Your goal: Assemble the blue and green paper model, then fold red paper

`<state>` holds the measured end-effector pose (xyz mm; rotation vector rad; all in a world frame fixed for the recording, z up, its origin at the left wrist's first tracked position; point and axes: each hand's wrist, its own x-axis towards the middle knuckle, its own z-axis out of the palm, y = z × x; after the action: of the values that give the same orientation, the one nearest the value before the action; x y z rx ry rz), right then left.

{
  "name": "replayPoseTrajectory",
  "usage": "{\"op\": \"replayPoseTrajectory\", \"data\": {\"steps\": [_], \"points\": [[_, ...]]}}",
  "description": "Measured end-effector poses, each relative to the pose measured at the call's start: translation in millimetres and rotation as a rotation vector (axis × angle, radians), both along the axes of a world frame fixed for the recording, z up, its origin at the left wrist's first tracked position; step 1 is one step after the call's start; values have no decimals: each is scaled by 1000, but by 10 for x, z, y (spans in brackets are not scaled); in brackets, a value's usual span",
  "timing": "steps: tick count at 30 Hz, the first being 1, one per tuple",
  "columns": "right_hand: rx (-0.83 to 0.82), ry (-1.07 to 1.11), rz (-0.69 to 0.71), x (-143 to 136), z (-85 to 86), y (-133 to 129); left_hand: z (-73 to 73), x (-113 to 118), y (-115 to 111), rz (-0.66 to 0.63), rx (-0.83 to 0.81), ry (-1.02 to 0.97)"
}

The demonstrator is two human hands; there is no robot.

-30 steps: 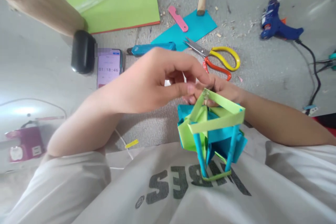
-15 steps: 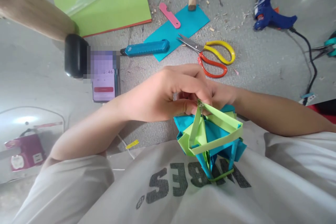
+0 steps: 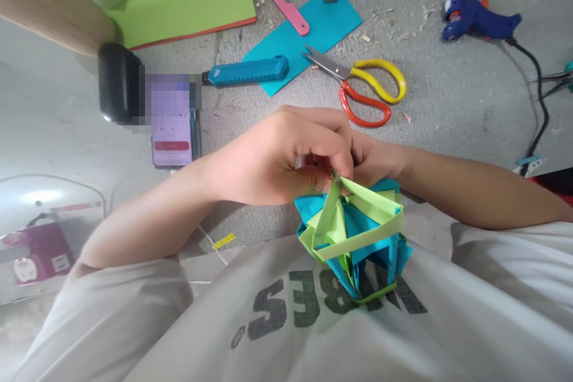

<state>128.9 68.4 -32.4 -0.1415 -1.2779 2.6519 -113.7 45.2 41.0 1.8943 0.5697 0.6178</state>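
Observation:
A lantern-shaped paper craft (image 3: 364,242), made of folded light green and blue paper, hangs in front of my shirt. My left hand (image 3: 290,155) is closed, with thumb and index finger pinching the pointed top where the green strips meet. My right hand (image 3: 376,158) is curled against the far side of the same tip, its fingertips mostly hidden behind the left hand and the paper. Just beyond the hands lie scissors (image 3: 347,74) with one yellow and one red handle.
A blue cutter knife (image 3: 248,71) and a pink folding knife (image 3: 290,11) rest on or by a blue paper piece (image 3: 331,24). Green sheets (image 3: 192,6), a phone (image 3: 171,119), a black case (image 3: 119,83) and a corded blue glue gun (image 3: 478,15) lie around, with wood shavings scattered.
My view has shifted slightly, so the table items sit a little higher in the picture. The paper craft has moved slightly left; both hands keep their grip near its tip.

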Motion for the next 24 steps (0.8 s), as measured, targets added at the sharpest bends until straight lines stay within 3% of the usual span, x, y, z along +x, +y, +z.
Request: {"op": "replayPoseTrajectory", "data": {"steps": [6,11,16,19,24], "points": [[142,-59,-104,27,66,32,29,-60,41,-1,-4,-7],[110,-18,-135,44,87,16,62,-90,83,-21,-3,-4],[228,22,-177,11,135,-18,76,-85,88,-33,5,-14],[417,49,-263,12,177,-19,87,-79,83,-39,14,-26],[970,106,-458,77,234,70,89,-68,95,-53,-8,-37]]}}
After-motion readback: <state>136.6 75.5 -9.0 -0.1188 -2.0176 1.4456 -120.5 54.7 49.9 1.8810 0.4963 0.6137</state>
